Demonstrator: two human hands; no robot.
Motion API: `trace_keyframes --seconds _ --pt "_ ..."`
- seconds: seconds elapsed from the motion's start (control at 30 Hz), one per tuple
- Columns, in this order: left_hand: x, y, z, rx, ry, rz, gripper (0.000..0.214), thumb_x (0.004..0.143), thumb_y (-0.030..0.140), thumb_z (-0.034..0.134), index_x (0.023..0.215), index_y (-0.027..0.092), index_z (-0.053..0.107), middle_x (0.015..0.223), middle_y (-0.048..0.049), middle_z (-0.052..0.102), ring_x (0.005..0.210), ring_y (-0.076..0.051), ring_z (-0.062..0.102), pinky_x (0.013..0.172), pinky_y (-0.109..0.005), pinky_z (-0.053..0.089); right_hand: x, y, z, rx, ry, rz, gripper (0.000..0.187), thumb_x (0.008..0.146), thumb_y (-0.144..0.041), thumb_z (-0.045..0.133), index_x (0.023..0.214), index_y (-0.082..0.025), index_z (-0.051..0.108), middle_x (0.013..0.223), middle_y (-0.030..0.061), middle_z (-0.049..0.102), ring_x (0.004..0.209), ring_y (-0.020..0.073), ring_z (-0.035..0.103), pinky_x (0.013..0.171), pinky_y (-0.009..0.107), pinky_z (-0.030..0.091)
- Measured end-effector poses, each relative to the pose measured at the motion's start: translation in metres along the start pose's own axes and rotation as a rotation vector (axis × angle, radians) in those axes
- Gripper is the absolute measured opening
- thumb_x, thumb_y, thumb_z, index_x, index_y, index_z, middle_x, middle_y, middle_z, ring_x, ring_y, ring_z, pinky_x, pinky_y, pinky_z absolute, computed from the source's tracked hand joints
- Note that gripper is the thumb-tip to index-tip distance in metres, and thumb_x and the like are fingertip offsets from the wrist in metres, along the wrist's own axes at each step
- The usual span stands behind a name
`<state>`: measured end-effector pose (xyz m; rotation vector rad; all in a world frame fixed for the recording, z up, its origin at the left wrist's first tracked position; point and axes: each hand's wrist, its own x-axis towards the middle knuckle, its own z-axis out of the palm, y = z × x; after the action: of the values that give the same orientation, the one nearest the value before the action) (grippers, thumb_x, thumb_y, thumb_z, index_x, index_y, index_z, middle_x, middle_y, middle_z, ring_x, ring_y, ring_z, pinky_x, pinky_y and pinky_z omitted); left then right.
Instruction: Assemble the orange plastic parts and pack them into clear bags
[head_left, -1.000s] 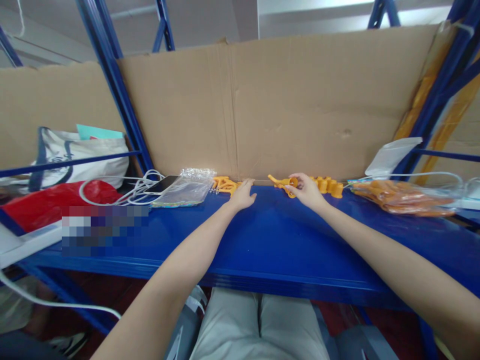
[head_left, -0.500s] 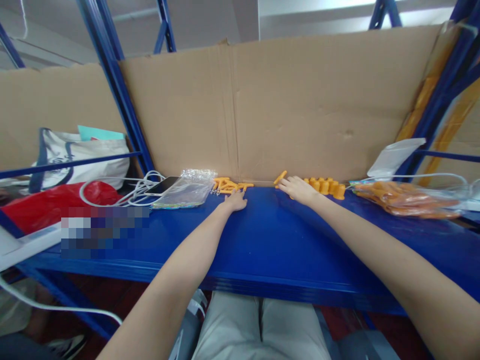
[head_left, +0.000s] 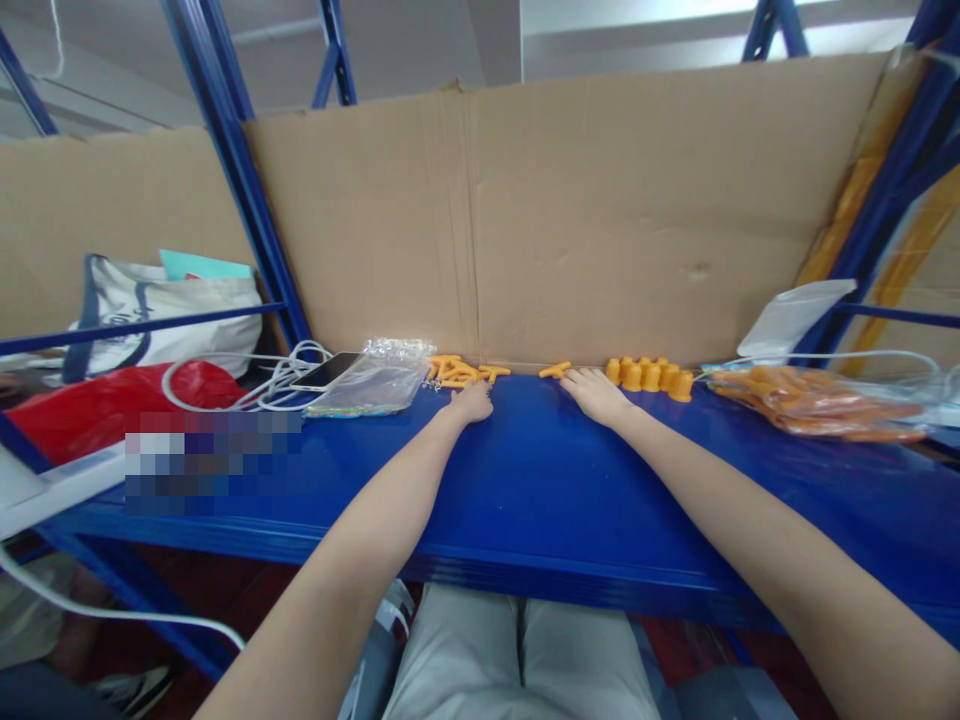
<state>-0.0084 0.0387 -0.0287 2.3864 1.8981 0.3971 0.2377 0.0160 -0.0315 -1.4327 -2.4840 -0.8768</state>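
Observation:
My left hand point(head_left: 472, 402) rests at the near edge of a pile of orange T-shaped plastic pieces point(head_left: 450, 369). Its fingers look curled together; what they hold, if anything, is hidden. Another orange T-shaped piece point(head_left: 496, 372) lies just beyond that hand. Farther right, my right hand point(head_left: 596, 394) lies low on the blue table with fingers stretched out. A single orange T-shaped piece point(head_left: 556, 370) lies flat beside its fingertips, toward the cardboard. Several orange cup-like pieces point(head_left: 651, 375) stand upright in rows just right of this hand.
A cardboard panel point(head_left: 570, 220) closes off the back of the blue table point(head_left: 525, 490). On the left are a clear plastic bag point(head_left: 375, 385), a phone point(head_left: 328, 371), white cables point(head_left: 274, 385) and a red bag point(head_left: 127, 400). Bagged orange pieces point(head_left: 817, 400) lie right.
The orange T-shaped piece that stood tilted at my right fingertips now lies flat on the table. My right hand has lowered slightly; the left hand's fingers have drawn in a little.

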Motion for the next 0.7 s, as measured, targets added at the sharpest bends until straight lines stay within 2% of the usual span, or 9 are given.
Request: trace_keyframes --seconds 0.17,0.3,0.4,0.5,0.7 --pt "0.002 -0.001 0.001 -0.016 0.030 0.036 0.043 0.079 0.010 0.046 0.119 0.017 0.059 0.130 -0.0136 0.058 0.125 -0.028 0.050 0.104 -0.045 0.037 -0.011 0.004 0.004 0.144 0.011 0.202 0.029 0.091 -0.027 0.049 0.115 -0.014 0.058 0.119 0.0155 0.062 0.109 0.0270 0.054 0.085 0.038 0.038" --pt "0.002 -0.001 0.001 -0.026 0.039 0.039 0.039 0.079 0.009 0.048 0.115 0.017 0.061 0.125 -0.0134 0.062 0.122 -0.027 0.053 0.104 -0.045 0.037 -0.014 0.004 0.005 0.199 -0.028 0.305 0.030 0.092 -0.032 0.047 0.114 -0.015 0.060 0.118 0.0149 0.063 0.107 0.0273 0.056 0.082 0.037 0.039" --pt "0.003 -0.001 0.001 -0.063 0.037 0.064 0.037 0.078 0.009 0.051 0.112 0.016 0.064 0.123 -0.0135 0.063 0.119 -0.028 0.056 0.105 -0.044 0.037 -0.013 0.001 0.003 0.198 -0.032 0.297 0.031 0.093 -0.029 0.046 0.117 -0.016 0.059 0.120 0.0152 0.063 0.110 0.0274 0.055 0.085 0.038 0.037" --pt "0.004 0.000 0.002 -0.092 0.040 0.135 0.033 0.076 0.009 0.053 0.105 0.017 0.069 0.118 -0.0109 0.066 0.116 -0.026 0.057 0.104 -0.038 0.039 -0.012 -0.001 -0.001 0.186 -0.041 0.234 0.032 0.094 -0.024 0.042 0.121 -0.018 0.058 0.123 0.0141 0.062 0.112 0.0267 0.053 0.087 0.040 0.034" --pt "0.003 0.009 0.004 -0.112 0.071 0.312 0.028 0.074 0.010 0.054 0.092 0.019 0.073 0.105 -0.0064 0.071 0.105 -0.023 0.062 0.099 -0.035 0.044 -0.012 -0.007 -0.007 0.053 -0.019 0.166 0.034 0.095 -0.018 0.035 0.115 -0.016 0.062 0.106 0.0154 0.066 0.106 0.0275 0.054 0.088 0.042 0.031"
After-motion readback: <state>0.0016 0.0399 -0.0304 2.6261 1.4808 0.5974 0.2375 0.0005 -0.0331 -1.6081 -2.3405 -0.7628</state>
